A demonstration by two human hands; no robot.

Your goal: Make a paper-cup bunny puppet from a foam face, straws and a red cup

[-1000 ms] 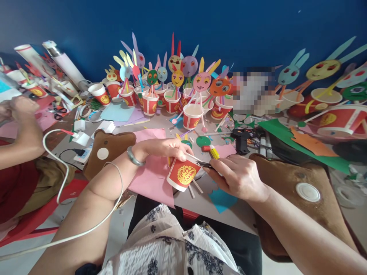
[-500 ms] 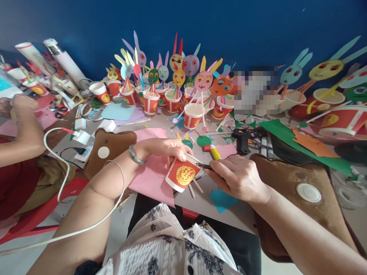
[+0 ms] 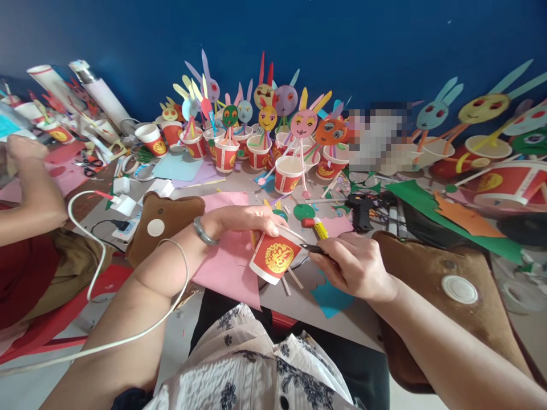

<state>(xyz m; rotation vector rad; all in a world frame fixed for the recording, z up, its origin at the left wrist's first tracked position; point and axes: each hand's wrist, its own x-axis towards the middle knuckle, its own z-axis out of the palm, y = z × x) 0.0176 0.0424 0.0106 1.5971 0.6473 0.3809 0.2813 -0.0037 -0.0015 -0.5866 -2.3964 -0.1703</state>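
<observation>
My left hand (image 3: 262, 219) grips a red and white paper cup (image 3: 277, 256) by its rim, the thumb outside and the other fingers mostly hidden behind it. Tilted, the cup shows a gold round print on its side. My right hand (image 3: 356, 265) is closed around dark scissors (image 3: 313, 249), whose tip meets the cup's right edge near the rim. The fingers cover the scissors' handles. Below the cup, pale paper strips (image 3: 294, 278) lie on the table. A blue paper piece (image 3: 331, 299) is under my right hand, and a pink sheet (image 3: 226, 267) under my left wrist.
Paper cups (image 3: 289, 173) with rabbit-faced figures line the back. A glue stick (image 3: 319, 228) and black glue gun (image 3: 361, 210) lie beyond my hands. Brown cushions (image 3: 431, 319) flank me. A white cable (image 3: 128, 340) crosses my left arm. Another person's arm (image 3: 32, 188) is at left.
The cup and both hands have shifted slightly to the right. Less of the scissors' tip shows at the cup's edge. At left, the other person's hand has moved a little.
</observation>
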